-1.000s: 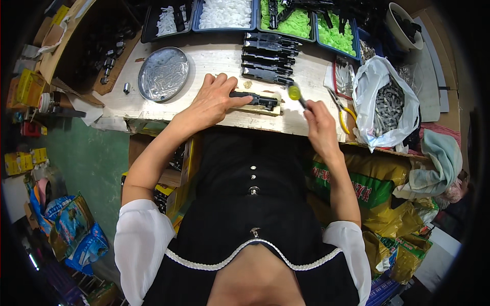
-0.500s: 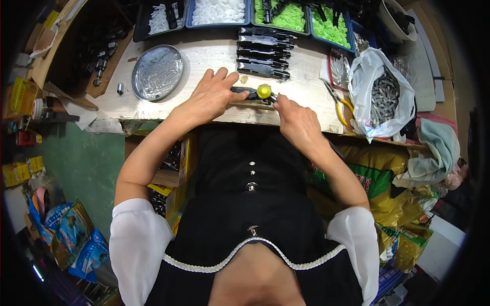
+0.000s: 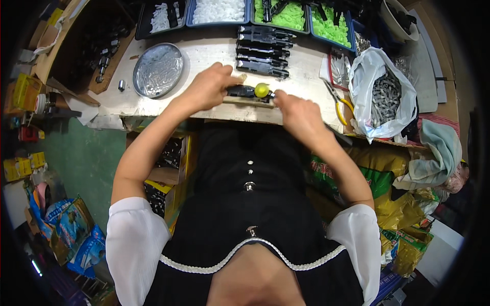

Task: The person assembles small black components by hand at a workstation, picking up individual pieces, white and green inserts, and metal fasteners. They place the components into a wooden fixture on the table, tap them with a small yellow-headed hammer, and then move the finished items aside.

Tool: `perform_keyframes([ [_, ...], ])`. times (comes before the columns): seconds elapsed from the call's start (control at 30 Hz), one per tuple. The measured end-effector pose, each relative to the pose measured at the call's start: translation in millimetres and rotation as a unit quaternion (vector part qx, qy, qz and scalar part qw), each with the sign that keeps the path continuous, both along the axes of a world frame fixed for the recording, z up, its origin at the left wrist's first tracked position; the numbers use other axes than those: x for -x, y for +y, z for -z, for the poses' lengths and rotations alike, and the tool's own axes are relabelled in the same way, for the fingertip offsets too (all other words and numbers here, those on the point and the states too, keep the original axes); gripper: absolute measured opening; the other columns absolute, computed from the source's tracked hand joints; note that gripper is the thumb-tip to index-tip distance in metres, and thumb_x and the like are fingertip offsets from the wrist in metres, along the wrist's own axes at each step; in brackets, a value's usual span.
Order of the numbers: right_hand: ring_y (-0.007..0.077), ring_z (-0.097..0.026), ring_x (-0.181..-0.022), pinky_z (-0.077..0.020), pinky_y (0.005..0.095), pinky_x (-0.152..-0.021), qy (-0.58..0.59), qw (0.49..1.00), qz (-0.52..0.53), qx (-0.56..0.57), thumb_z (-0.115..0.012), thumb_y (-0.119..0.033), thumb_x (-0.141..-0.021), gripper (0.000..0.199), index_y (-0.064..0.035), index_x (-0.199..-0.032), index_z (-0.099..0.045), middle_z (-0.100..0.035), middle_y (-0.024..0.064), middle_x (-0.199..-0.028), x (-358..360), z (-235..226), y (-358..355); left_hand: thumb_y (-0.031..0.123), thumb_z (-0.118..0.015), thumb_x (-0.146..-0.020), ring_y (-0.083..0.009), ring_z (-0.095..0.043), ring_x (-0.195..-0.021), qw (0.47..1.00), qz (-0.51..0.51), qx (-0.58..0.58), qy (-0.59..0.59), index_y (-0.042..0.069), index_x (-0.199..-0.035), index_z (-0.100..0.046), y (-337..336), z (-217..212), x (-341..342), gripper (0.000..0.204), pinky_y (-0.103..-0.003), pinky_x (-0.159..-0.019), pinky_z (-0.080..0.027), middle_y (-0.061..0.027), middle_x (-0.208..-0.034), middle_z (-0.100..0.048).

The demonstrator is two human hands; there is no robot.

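My right hand (image 3: pixel 301 113) is closed around the handle of a small mallet with a round yellow head (image 3: pixel 262 90). The mallet head covers part of a long black part (image 3: pixel 242 91) lying near the table's front edge. My left hand (image 3: pixel 209 87) is at the left end of this part, its fingers curled and the index finger stretched along the far side. A narrow wooden strip (image 3: pixel 247 102) runs along the near side of the part. Beyond it, several similar black parts (image 3: pixel 262 66) lie stacked in a row.
A round metal dish (image 3: pixel 158 70) of small pins stands left. Blue trays hold white pieces (image 3: pixel 218 11) and green pieces (image 3: pixel 287 15) at the back. To the right lie yellow-handled pliers (image 3: pixel 343 109) and a white plastic bag (image 3: pixel 365 76) of grey parts.
My left hand has drawn its fingers together and shifted slightly left along the black part. The mallet head has moved a little left and away from me.
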State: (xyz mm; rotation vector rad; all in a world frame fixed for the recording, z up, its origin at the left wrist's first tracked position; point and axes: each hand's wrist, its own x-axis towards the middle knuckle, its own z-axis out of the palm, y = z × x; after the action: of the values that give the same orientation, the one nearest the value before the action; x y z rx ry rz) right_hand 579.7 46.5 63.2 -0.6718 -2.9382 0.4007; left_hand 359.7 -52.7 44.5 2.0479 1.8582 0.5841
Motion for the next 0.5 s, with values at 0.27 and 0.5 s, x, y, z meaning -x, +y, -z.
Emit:
perform_keyframes([
  [0.27,0.0312,-0.059,-0.064,-0.0456,0.0417,-0.053,0.187,0.981,-0.021,0.037,-0.047,0.000,-0.076,0.032,-0.0035,-0.109,-0.049,-0.059,0.0150,-0.077,17.7,-1.7,-19.8,-0.005,-0.059,-0.060,-0.0249,-0.052,-0.079,0.985,-0.139,0.066,-0.083,0.010,-0.114,-0.052,-0.4,-8.9,-6.3,0.057,-0.035,-0.072,-0.044,-0.0085,-0.078,-0.054],
  [0.5,0.0411,-0.055,-0.067,-0.0426,0.0469,-0.057,0.104,0.980,0.074,0.152,-0.042,-0.009,-0.082,0.013,-0.0046,-0.092,-0.049,-0.058,0.0211,-0.070,39.5,-35.2,-9.3,-0.004,-0.062,-0.063,-0.0249,-0.050,-0.080,0.972,-0.172,-0.067,-0.143,0.007,-0.107,-0.052,-21.6,13.8,-15.4,0.047,-0.035,-0.072,-0.043,-0.0083,-0.081,-0.056],
])
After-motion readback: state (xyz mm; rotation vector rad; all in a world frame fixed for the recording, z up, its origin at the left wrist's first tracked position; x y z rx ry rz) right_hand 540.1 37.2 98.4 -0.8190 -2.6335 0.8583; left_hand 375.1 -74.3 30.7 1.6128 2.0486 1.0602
